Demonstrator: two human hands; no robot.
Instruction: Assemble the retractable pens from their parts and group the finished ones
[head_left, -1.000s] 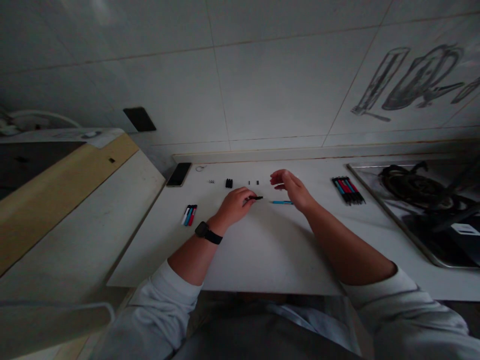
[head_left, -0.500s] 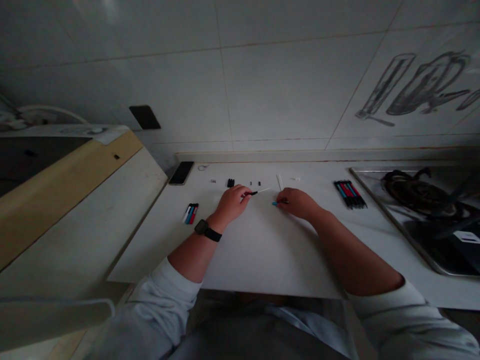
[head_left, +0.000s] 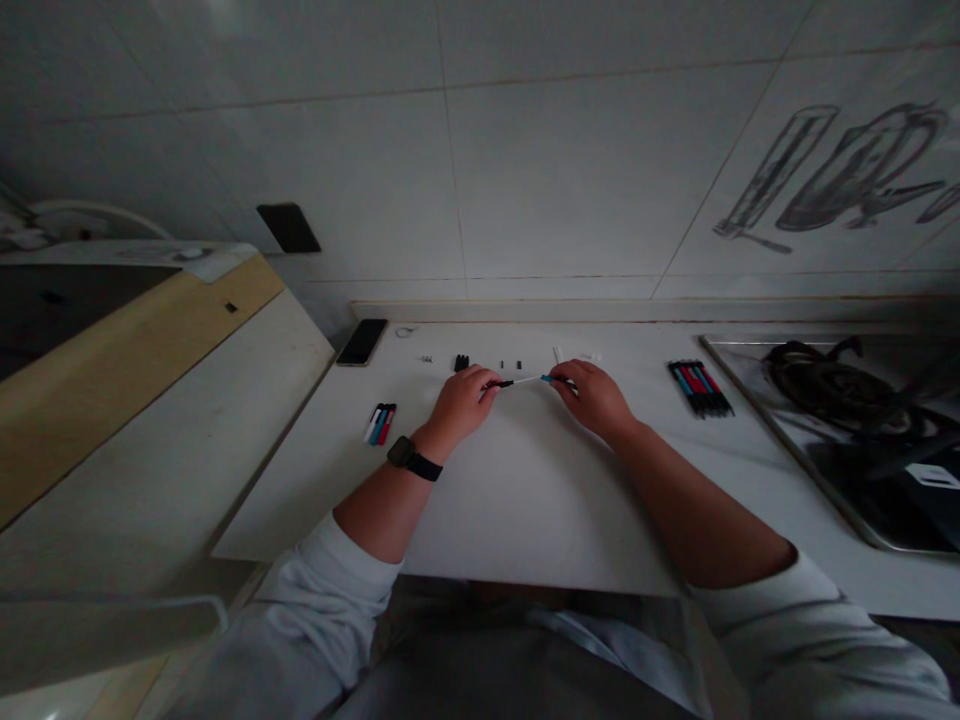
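My left hand (head_left: 459, 400) is closed in a pinch on the black front part of a pen (head_left: 507, 384). A thin white refill (head_left: 528, 379) sticks out of that part to the right. Pinched between the fingers of my right hand (head_left: 598, 398) is a blue and black pen barrel (head_left: 547, 378). Its blue end meets the free tip of the refill; whether the tip is inside cannot be made out. Just behind my right hand lie white refills (head_left: 557, 354), partly hidden. Small black pieces (head_left: 461, 363) lie behind my left hand.
Several finished-looking pens (head_left: 700, 388) lie in a row beside the gas stove (head_left: 757, 430). White, blue and red barrels (head_left: 380, 424) lie at left. Along the back are a phone (head_left: 362, 342), a ring (head_left: 406, 331), springs (head_left: 427, 359), tiny dark parts (head_left: 519, 365) and small clear-white parts (head_left: 591, 357).
My right hand has moved up and slightly left, bringing the blue barrel end to the refill's tip. My left hand has stayed nearly still with the black pen part.
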